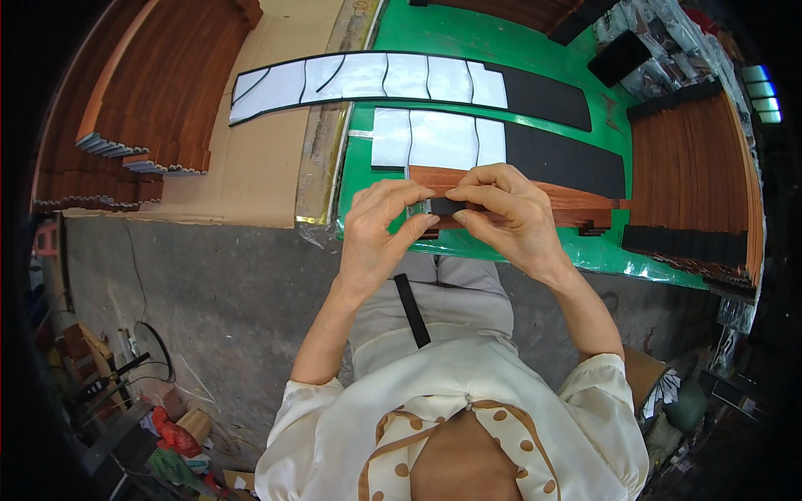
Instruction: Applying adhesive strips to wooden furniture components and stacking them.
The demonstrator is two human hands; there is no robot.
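Note:
Both my hands meet over the near edge of the green-covered table [597, 263]. Between them is a small dark strip [447, 205] with a pale, shiny left end. My left hand [376, 225] is closed, thumb and forefinger pinching that pale end. My right hand [518, 217] pinches the dark part from the right. Just beyond and below the fingers lie reddish-brown wooden slats [572, 199], partly hidden by my hands. Past them are two rows of flat black strips laid side by side, the nearer row [439, 138] and the farther row [359, 79], both partly covered in white.
Stacks of brown slats stand at left [167, 75] and right [689, 159], the right one with black ends. Cardboard [267, 142] covers the left table. A black flat object [619, 58] rests on plastic-wrapped bundles [668, 37]. Clutter [175, 430] lies on the floor at lower left.

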